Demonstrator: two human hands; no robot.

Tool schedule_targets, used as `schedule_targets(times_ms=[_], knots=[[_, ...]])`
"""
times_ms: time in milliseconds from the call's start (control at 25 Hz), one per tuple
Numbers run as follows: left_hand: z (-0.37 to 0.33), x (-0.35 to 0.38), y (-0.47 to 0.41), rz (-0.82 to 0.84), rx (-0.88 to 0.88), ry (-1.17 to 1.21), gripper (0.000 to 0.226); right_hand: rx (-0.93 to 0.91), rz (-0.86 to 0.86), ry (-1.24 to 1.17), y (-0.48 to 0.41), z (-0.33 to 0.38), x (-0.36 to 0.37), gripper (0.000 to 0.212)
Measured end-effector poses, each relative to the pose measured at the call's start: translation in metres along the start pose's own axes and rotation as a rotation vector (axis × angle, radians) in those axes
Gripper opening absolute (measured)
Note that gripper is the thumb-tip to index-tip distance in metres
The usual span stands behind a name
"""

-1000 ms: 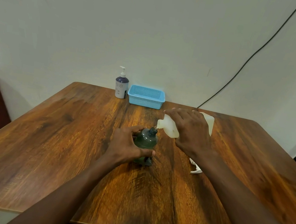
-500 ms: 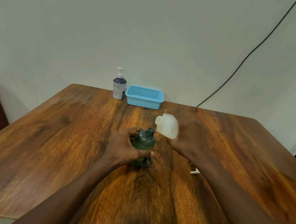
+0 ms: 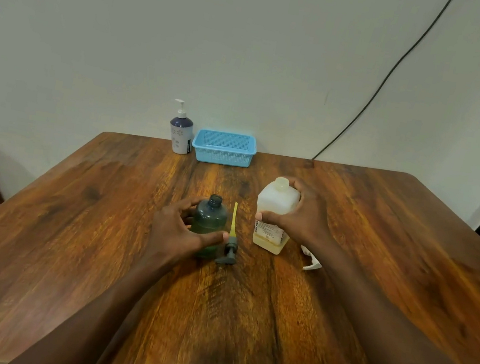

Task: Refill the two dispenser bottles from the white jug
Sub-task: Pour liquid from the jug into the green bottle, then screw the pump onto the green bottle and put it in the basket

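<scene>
A dark green dispenser bottle (image 3: 209,219) stands open-necked at the table's middle, and my left hand (image 3: 179,233) is wrapped around its left side. Its grey pump head with a yellow tube (image 3: 230,241) lies flat on the wood just to its right. The white jug (image 3: 275,210) stands upright to the right, with a little yellowish liquid at its bottom, and my right hand (image 3: 301,219) grips it from the right. A second dispenser bottle (image 3: 180,132), white and purple with its pump fitted, stands at the far edge.
A blue plastic basket (image 3: 224,148) sits at the back beside the purple bottle. A white pump part (image 3: 311,259) lies partly hidden under my right forearm. The wooden table (image 3: 71,219) reaches the wall; a black cable (image 3: 380,87) runs down the wall.
The jug was tilted with its mouth over the green bottle's neck; it has swung back upright and now stands on the table to the right. My left hand stays on the green bottle.
</scene>
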State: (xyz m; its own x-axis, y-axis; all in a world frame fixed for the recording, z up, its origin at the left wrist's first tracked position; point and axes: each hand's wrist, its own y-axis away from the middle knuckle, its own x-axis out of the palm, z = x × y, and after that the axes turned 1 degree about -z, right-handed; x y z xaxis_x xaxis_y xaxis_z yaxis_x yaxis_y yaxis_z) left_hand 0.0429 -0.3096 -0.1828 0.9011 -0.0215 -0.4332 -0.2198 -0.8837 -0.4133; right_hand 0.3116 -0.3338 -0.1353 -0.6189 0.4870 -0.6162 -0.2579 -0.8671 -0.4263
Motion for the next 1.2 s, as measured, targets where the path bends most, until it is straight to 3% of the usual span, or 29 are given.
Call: schedule_targets(times_ms=[320,400,480,600,720,880,960,1120,1200], knots=[[0.007,0.006,-0.008,-0.043,-0.023,0.01,0.097,-0.006,0.124,-0.086,-0.006,-0.014,-0.007,0.094],[0.006,0.007,-0.007,-0.052,-0.018,0.019,0.086,-0.035,0.102,-0.045,-0.002,-0.01,-0.008,0.101],[0.004,0.007,-0.005,-0.056,0.0,0.015,0.075,-0.175,-0.025,0.025,0.001,0.003,-0.008,0.101],[0.004,0.002,0.002,-0.073,0.0,0.029,0.079,-0.493,-0.102,0.066,0.008,0.031,-0.001,0.067],[0.004,-0.008,0.011,-0.109,0.001,0.052,0.073,-0.654,0.076,0.111,0.017,0.047,0.017,0.047],[0.009,-0.024,0.02,-0.148,-0.039,0.076,0.079,-0.541,0.534,0.367,0.023,0.044,0.049,0.049],[0.011,-0.032,0.022,-0.151,-0.058,0.076,0.087,-0.535,0.662,0.504,0.025,0.036,0.063,0.042],[0.012,-0.043,0.025,-0.153,-0.077,0.097,0.099,-0.572,0.667,0.555,0.023,0.032,0.072,0.042],[0.013,-0.044,0.025,-0.15,-0.084,0.105,0.095,-0.531,0.554,0.36,0.019,0.04,0.068,0.042]])
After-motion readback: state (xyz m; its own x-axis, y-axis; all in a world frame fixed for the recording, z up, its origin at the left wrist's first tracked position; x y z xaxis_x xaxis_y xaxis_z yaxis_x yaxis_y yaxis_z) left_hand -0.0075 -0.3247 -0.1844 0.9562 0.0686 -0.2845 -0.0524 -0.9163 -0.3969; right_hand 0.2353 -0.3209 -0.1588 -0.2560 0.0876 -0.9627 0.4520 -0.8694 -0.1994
